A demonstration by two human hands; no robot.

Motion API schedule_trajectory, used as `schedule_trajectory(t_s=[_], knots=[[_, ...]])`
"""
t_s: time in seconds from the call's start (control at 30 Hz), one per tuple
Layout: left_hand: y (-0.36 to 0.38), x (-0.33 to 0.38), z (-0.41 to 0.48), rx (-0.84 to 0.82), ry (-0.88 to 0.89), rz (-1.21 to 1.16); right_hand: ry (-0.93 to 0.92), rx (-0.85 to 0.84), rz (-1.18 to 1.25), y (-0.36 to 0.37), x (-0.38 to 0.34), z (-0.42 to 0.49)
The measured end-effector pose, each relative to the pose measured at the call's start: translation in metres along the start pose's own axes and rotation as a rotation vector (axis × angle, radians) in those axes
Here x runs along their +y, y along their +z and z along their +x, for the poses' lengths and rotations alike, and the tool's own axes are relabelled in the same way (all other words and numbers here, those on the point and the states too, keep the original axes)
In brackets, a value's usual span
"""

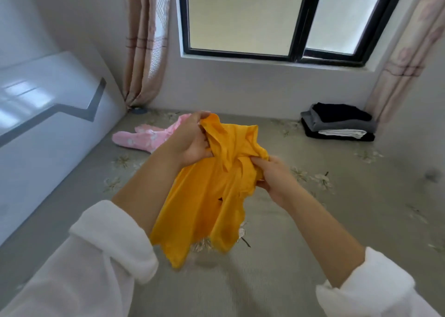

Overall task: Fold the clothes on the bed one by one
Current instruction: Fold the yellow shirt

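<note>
Both hands grip crumpled, thin yellow garment (212, 191): left hand (192, 141) upper bunch, right hand (272, 177) lower folds.

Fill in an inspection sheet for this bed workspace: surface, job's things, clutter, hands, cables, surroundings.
Surface: flower-print sheet, flat.
Job's things: yellow garment crumpled, held up; pink garment unfolded, far left; folded stack far right.
Clutter: small dark item by the far wall, unclear.
Hands: left hand and right hand both grip the yellow garment.
Cables: nothing seen.
Surroundings: headboard left, window ahead, curtains either side.
</note>
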State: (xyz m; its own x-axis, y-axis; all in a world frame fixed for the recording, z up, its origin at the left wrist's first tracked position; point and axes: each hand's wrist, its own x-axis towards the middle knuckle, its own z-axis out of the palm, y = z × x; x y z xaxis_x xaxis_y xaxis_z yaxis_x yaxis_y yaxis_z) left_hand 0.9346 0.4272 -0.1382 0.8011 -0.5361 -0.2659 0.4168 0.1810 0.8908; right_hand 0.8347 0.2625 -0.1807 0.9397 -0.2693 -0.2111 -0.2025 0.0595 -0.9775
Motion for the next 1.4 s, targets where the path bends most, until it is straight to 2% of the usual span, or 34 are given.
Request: schedule_trajectory(t_s=[0.1,0.27,0.4,0.43,0.53,0.6,0.73,0.8,0.87,0.97,1.03,1.13,1.2,1.27,1.33,1.4], knots=[[-0.015,-0.014,-0.009,-0.032,-0.034,0.163,0.003,-0.045,0.084,0.000,-0.023,0.009],[-0.031,-0.047,-0.024,0.060,-0.063,0.250,0.039,-0.005,0.076,0.019,-0.045,0.020],[-0.032,-0.063,-0.035,0.266,0.120,0.501,0.069,0.063,0.109,0.029,-0.054,0.023],[-0.032,-0.066,-0.037,0.266,0.158,0.514,0.074,0.067,0.128,0.031,-0.055,0.024],[-0.022,-0.075,-0.046,0.041,0.068,0.576,0.075,0.062,0.205,0.037,-0.061,0.024],[-0.014,-0.085,-0.042,-0.014,-0.005,0.715,0.069,0.057,0.253,0.040,-0.065,0.024],[-0.005,-0.107,-0.019,0.230,0.031,1.060,0.038,0.041,0.336,0.039,-0.068,0.019],[-0.002,-0.114,-0.008,0.285,0.116,1.029,0.018,0.036,0.351,0.033,-0.069,0.017],[-0.005,-0.113,-0.001,0.274,0.187,0.869,-0.011,0.088,0.342,0.019,-0.070,0.018],[-0.021,-0.100,-0.001,0.215,0.173,0.610,-0.048,0.289,0.250,-0.019,-0.066,0.022],[-0.030,-0.086,-0.004,0.162,0.195,0.563,-0.016,0.385,0.155,-0.046,-0.056,0.021],[-0.035,-0.068,-0.004,0.163,0.250,0.630,0.019,0.442,-0.147,-0.073,-0.034,0.016],[-0.035,-0.058,-0.003,0.172,0.295,0.652,-0.033,0.512,-0.450,-0.085,-0.018,0.015],[-0.036,-0.051,-0.002,0.189,0.319,0.675,-0.128,0.576,-0.646,-0.093,-0.006,0.013],[-0.036,-0.048,-0.001,0.219,0.327,0.669,-0.198,0.570,-0.638,-0.096,0.001,0.010],[-0.034,-0.046,-0.002,0.213,0.295,0.626,-0.173,0.431,-0.415,-0.092,0.005,0.007]])
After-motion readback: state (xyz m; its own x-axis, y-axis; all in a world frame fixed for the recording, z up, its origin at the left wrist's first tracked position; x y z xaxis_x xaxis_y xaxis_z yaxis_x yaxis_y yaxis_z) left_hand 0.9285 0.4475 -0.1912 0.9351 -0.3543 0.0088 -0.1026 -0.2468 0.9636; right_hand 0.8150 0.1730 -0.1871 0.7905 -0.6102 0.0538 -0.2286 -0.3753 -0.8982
